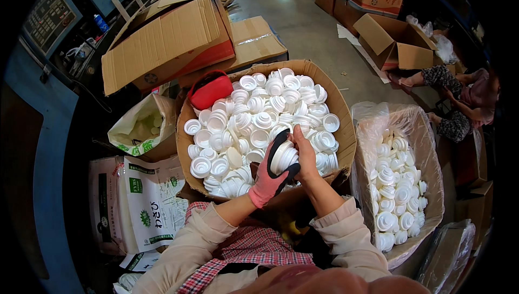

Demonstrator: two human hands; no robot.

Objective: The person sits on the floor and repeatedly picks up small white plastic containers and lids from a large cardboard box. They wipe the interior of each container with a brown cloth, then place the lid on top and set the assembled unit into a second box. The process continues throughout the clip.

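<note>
my gloved left hand (pixel 268 177) clamps white cap (pixel 283 157) steady | bare right hand (pixel 304 153) pinches its rim | over cap box (pixel 346 131)

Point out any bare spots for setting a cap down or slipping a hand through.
Bare room is scarce. The cardboard box is packed with white caps; the lined box has bare plastic only along its left side. The left hand and right hand fill the near edge. Open concrete floor lies beyond the box.
</note>
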